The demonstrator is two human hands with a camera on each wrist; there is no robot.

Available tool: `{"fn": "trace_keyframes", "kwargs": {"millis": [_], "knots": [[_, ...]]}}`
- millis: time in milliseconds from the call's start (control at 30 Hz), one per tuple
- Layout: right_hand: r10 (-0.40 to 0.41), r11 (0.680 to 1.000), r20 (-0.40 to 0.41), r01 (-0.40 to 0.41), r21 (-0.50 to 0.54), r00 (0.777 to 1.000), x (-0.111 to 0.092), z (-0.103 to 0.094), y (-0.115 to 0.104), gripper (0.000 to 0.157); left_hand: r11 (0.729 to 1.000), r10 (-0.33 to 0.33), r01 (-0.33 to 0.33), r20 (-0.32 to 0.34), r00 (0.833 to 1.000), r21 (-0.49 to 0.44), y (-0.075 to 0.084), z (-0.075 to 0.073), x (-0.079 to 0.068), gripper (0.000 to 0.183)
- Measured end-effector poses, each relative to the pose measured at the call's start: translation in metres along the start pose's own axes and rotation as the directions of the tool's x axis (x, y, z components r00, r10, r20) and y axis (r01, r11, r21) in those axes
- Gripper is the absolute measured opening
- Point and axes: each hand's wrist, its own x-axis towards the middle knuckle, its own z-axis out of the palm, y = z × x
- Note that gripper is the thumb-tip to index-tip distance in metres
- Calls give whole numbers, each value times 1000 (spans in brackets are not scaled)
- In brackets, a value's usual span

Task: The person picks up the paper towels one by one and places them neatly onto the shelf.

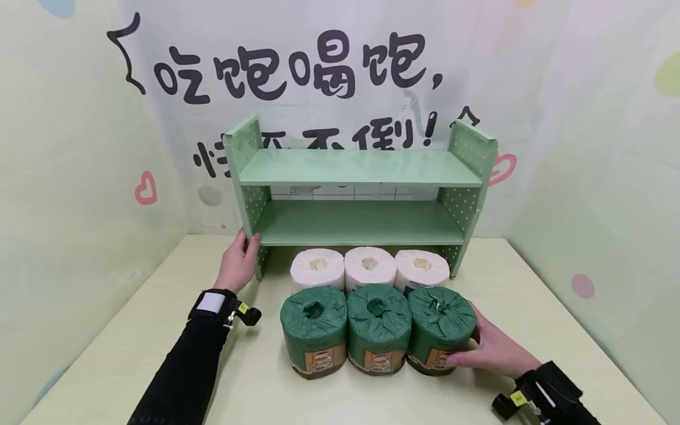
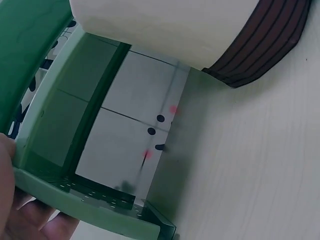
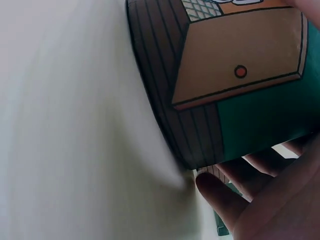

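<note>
My left hand [image 1: 238, 262] grips the lower left side panel of a light green two-tier shelf [image 1: 361, 223]. In the left wrist view, its fingers [image 2: 35, 220] lie behind the panel's edge. At the front right, my right hand [image 1: 496, 348] holds a green-wrapped toilet roll [image 1: 442, 319], thumb on the near side and fingers round the outer side. Two more green rolls, a middle one [image 1: 379, 321] and a left one [image 1: 314, 324], stand upright beside it in a row. Behind them are three white toilet rolls [image 1: 369, 262], their lower parts mostly hidden.
All the rolls stand on a pale wooden tabletop [image 1: 255, 383], the white ones at the shelf's front opening. Both tiers of the shelf show bare boards. A printed wall [image 1: 319, 18] with black lettering closes off the back, and pale walls rise on both sides.
</note>
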Motion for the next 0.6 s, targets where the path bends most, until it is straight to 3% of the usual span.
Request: {"fn": "trace_keyframes", "kwargs": {"millis": [600], "knots": [[-10,1000,-13,11,18,1000,3,1,-3,106,1000,1,-1,18,1000,10,-2,0,2,47]]}}
